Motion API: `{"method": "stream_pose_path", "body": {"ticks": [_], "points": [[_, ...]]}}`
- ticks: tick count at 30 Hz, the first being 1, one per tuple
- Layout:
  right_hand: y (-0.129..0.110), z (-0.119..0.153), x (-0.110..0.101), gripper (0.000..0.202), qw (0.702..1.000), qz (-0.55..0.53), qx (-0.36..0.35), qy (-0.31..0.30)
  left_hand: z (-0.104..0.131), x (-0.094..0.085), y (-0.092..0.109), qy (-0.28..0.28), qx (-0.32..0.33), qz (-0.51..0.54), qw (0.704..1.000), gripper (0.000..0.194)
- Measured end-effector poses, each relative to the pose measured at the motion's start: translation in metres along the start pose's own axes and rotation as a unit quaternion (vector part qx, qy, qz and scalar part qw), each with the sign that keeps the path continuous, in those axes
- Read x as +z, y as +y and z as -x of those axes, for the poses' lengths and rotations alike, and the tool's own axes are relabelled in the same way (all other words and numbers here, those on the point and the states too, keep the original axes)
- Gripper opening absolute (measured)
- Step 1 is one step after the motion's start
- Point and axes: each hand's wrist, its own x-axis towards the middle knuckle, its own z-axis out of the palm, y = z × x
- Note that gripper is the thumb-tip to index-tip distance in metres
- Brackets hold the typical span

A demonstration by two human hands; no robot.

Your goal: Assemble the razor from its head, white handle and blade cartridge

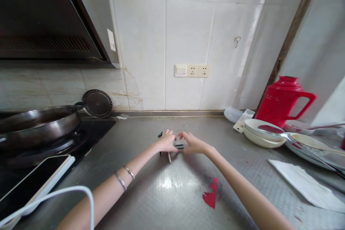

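Note:
Both hands are over the middle of the grey metal countertop (151, 190). My left hand (167, 142), with two bracelets on its forearm, has its fingers curved around the left side of a small dark-striped object (179, 146). On the other side of that object is my right hand (191, 143), its thumb and fingers spread apart. Whether either hand touches the object is too small to tell. A dark item (160, 134) and a pale thin strip (169, 157) show beside my left hand. Nearer the front lies a torn red paper piece (211, 194).
A pan (40, 127) sits on the stove at the left, with a phone (35, 183) and white cable (90, 201) in front. At the right are a red thermos (281, 102), stacked bowls (262, 134), plates and a white napkin (304, 183). A range hood (54, 18) hangs upper left.

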Motion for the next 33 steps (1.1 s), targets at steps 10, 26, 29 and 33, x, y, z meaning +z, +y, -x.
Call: {"method": "stream_pose_path", "body": {"ticks": [10, 26, 29, 33], "points": [[0.03, 0.007, 0.007, 0.073, 0.995, -0.045, 0.032, 0.078, -0.01, 0.007, -0.02, -0.003, -0.049, -0.011, 0.999, 0.05], [0.061, 0.02, 0.003, 0.029, 0.985, 0.02, 0.058, 0.162, -0.009, 0.008, -0.025, -0.01, -0.042, -0.01, 0.999, 0.051], [0.068, 0.023, 0.004, 0.023, 0.982, 0.049, 0.09, 0.162, -0.008, 0.007, -0.025, -0.003, -0.048, 0.006, 0.999, 0.06], [0.07, 0.027, 0.001, 0.015, 0.953, 0.123, 0.225, 0.16, -0.001, 0.0, -0.032, 0.074, -0.046, 0.07, 0.994, 0.044]]}}
